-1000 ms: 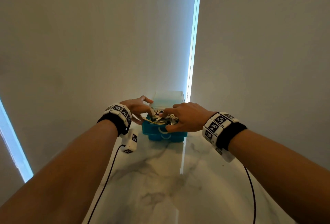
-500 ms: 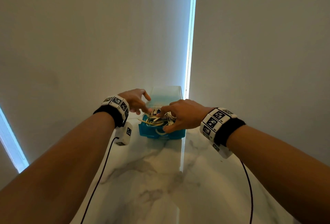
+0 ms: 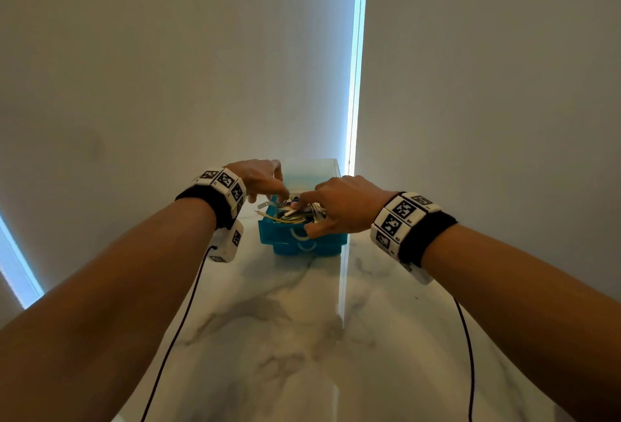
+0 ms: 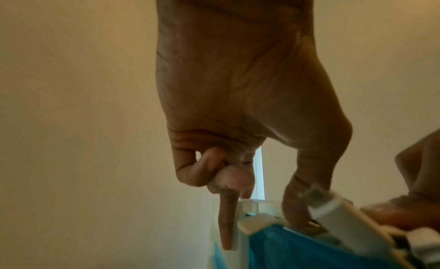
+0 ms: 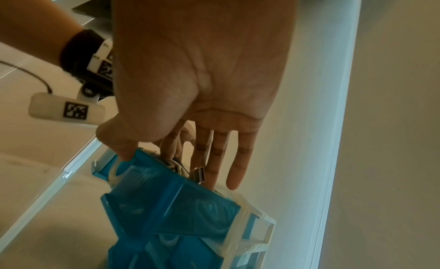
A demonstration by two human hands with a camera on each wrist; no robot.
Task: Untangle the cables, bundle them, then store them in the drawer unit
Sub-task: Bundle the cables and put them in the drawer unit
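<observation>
While the bundled cables (image 3: pixel 295 215) sit heaped in the pulled-out blue top drawer (image 3: pixel 279 235) of the drawer unit (image 3: pixel 307 247) at the far edge of the marble worktop (image 3: pixel 302 337), the right hand (image 3: pixel 342 208) presses them down with straight fingers, thumb on the drawer front. The left hand (image 3: pixel 260 178), fingers curled, index finger extended, pokes at the left rim, gripping nothing. A USB plug (image 5: pixel 199 174) pokes above the rim; tuck it below before sliding the drawer shut, or it will likely jam.

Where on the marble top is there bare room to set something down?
Free: the marble top between the forearms, in front of the blue drawer. Crowded: the drawer, heaped with cables, with the left hand and right hand over it.
</observation>
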